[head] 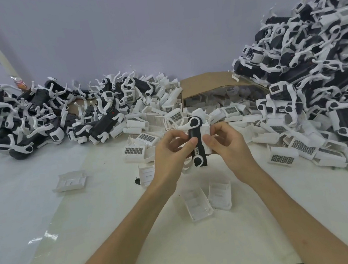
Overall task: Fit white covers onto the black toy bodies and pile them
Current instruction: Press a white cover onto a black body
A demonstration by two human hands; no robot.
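Above the middle of the table I hold one black toy body (195,134) with white legs upright between both hands. My left hand (171,153) grips its left side, thumb pressed on the black face. My right hand (223,143) grips the right side, where a white cover (205,131) sits against the body. Two loose white covers (197,202) (220,194) lie on the table just below my hands. Another white cover (71,181) lies to the left.
A heap of toy bodies (38,118) fills the back left. A taller heap of toy bodies (312,70) rises at the right. Several loose white covers (295,147) spread across the back middle and right, spilling from a tipped cardboard box (204,83). A small black part (137,180) lies near my left wrist.
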